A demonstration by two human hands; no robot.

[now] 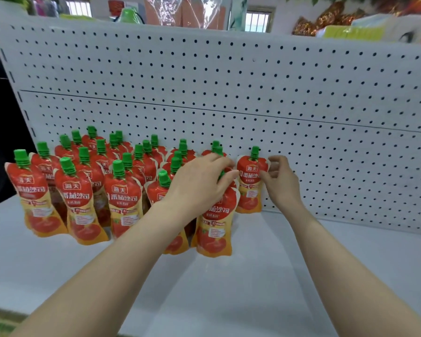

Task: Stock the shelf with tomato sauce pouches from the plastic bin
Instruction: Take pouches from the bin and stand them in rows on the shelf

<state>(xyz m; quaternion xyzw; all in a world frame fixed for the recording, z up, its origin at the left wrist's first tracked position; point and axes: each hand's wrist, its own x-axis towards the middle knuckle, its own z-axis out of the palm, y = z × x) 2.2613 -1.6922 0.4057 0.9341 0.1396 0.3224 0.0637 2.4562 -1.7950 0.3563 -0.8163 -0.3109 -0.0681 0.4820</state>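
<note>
Several red and orange tomato sauce pouches (123, 203) with green caps stand in rows on the left half of the white shelf (229, 288). My left hand (199, 183) reaches over the front right pouch (214, 227) and grips its top, hiding the cap. To the right, a single pouch (249, 183) stands against the pegboard. My right hand (281, 181) is at that pouch's right edge, thumb and curled fingers pinching its upper corner. The plastic bin is not in view.
A white pegboard back panel (301, 105) rises behind the shelf. The shelf surface to the right of the pouches and in front of them is bare. Mixed goods and packaging (338, 23) sit above the panel's top edge.
</note>
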